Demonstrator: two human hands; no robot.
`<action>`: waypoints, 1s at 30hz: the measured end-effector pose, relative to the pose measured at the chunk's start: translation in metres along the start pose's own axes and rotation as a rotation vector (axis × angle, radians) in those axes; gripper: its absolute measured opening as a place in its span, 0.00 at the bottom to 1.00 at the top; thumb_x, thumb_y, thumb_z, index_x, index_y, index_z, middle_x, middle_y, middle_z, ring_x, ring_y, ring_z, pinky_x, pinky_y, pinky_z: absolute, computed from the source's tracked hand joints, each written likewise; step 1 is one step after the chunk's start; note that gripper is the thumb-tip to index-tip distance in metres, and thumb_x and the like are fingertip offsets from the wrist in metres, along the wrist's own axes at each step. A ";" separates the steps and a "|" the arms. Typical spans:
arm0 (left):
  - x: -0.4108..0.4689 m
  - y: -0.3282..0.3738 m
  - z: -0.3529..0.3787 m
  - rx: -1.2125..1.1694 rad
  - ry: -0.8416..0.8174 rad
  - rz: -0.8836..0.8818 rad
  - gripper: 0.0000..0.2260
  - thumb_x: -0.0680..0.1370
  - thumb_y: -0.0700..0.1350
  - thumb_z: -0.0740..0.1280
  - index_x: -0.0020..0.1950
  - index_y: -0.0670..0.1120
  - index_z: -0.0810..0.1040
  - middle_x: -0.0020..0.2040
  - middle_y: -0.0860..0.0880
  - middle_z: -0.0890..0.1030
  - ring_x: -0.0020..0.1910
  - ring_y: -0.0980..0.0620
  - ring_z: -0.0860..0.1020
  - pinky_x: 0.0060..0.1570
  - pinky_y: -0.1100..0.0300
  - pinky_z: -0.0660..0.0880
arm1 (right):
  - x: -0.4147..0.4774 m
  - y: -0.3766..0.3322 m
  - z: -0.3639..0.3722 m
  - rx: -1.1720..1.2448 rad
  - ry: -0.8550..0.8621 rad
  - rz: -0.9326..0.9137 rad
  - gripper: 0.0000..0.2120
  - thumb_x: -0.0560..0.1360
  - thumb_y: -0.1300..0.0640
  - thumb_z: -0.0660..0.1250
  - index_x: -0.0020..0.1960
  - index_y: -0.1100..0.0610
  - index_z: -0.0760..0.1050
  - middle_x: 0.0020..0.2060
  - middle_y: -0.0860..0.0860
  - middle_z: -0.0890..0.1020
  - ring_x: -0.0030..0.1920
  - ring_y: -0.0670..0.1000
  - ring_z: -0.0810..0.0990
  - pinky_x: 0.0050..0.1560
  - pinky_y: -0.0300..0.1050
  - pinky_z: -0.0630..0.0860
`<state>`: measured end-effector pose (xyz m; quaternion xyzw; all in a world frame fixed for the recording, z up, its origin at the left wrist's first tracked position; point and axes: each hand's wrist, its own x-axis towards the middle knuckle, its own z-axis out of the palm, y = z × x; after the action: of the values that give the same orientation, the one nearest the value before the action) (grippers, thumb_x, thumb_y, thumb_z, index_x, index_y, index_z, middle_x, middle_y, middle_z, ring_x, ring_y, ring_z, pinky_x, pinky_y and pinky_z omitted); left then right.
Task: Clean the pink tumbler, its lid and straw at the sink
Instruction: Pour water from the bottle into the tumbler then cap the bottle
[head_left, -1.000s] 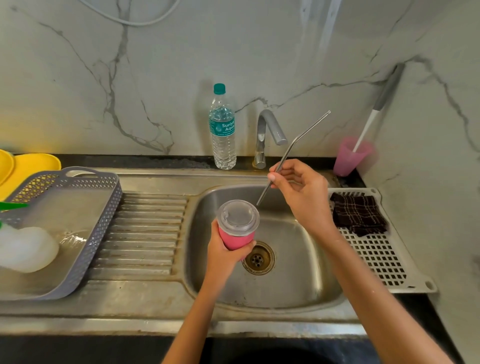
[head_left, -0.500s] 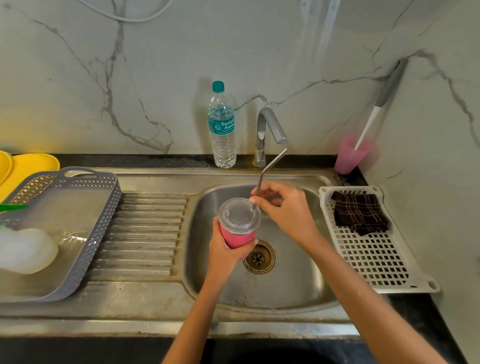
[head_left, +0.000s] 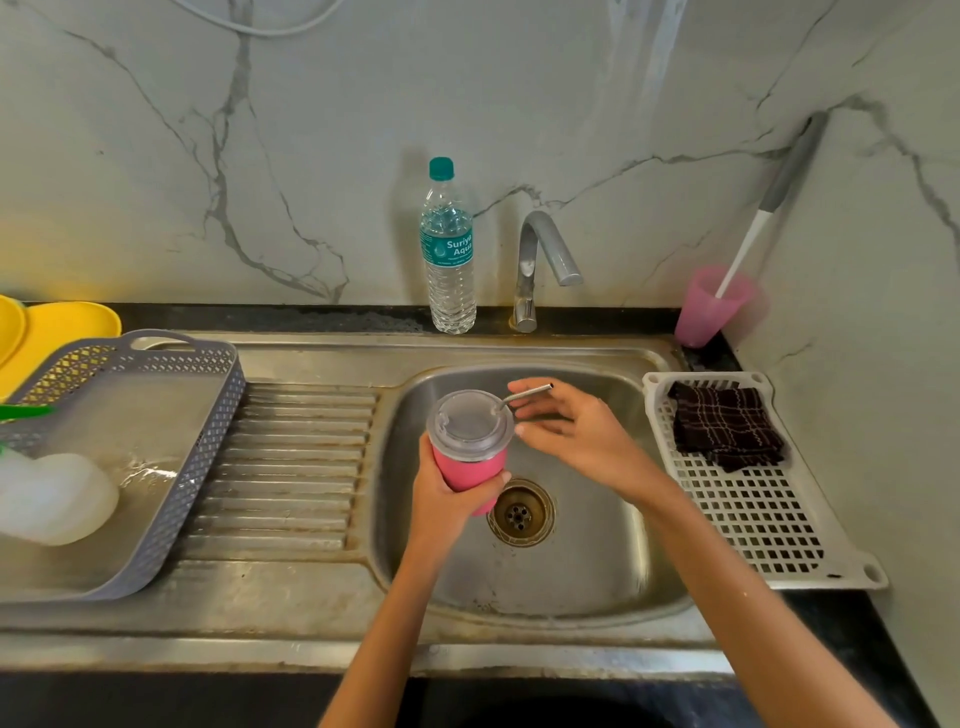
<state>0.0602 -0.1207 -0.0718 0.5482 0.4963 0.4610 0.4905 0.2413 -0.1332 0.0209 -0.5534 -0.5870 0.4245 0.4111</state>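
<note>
My left hand (head_left: 441, 493) grips the pink tumbler (head_left: 467, 470) and holds it upright over the sink basin (head_left: 582, 566). A clear lid (head_left: 467, 423) sits on top of the tumbler. The metal straw (head_left: 527, 395) goes down through the lid, and only its bent upper end sticks out to the right. My right hand (head_left: 576, 431) is beside the lid, its fingers around the straw's exposed end. Whether they still pinch it is hard to make out.
The faucet (head_left: 540, 260) and a water bottle (head_left: 449, 254) stand behind the basin. A grey basket (head_left: 208, 415) rests on the drainboard at left. At right lie a white rack (head_left: 753, 514) with a dark cloth (head_left: 724, 423) and a pink cup (head_left: 709, 306) holding a brush.
My right hand has pushed the straw down through the lid into the tumbler; a second ago most of it stood high above the cup. The left hand has kept the tumbler steady.
</note>
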 end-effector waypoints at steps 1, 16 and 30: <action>0.001 0.000 -0.002 -0.006 0.001 -0.007 0.38 0.57 0.54 0.81 0.62 0.65 0.67 0.55 0.61 0.80 0.54 0.59 0.80 0.51 0.58 0.78 | -0.001 0.006 -0.001 -0.018 -0.008 0.016 0.20 0.73 0.65 0.70 0.62 0.52 0.75 0.55 0.48 0.81 0.55 0.44 0.80 0.57 0.38 0.77; 0.033 0.016 -0.041 -0.049 -0.103 -0.015 0.42 0.63 0.42 0.81 0.72 0.53 0.64 0.64 0.53 0.76 0.61 0.59 0.77 0.55 0.64 0.76 | 0.037 0.038 0.079 -0.043 -0.107 0.033 0.44 0.64 0.60 0.80 0.74 0.50 0.61 0.62 0.46 0.76 0.59 0.44 0.76 0.53 0.37 0.79; 0.169 0.030 -0.128 0.114 -0.191 -0.043 0.44 0.62 0.50 0.82 0.74 0.51 0.65 0.64 0.54 0.77 0.62 0.60 0.75 0.51 0.72 0.74 | 0.186 0.020 0.133 -0.012 0.016 -0.018 0.46 0.57 0.58 0.83 0.70 0.52 0.64 0.62 0.50 0.76 0.61 0.53 0.76 0.60 0.56 0.77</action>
<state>-0.0504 0.0575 -0.0269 0.6058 0.4843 0.3673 0.5133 0.1112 0.0474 -0.0357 -0.5538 -0.5914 0.4128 0.4162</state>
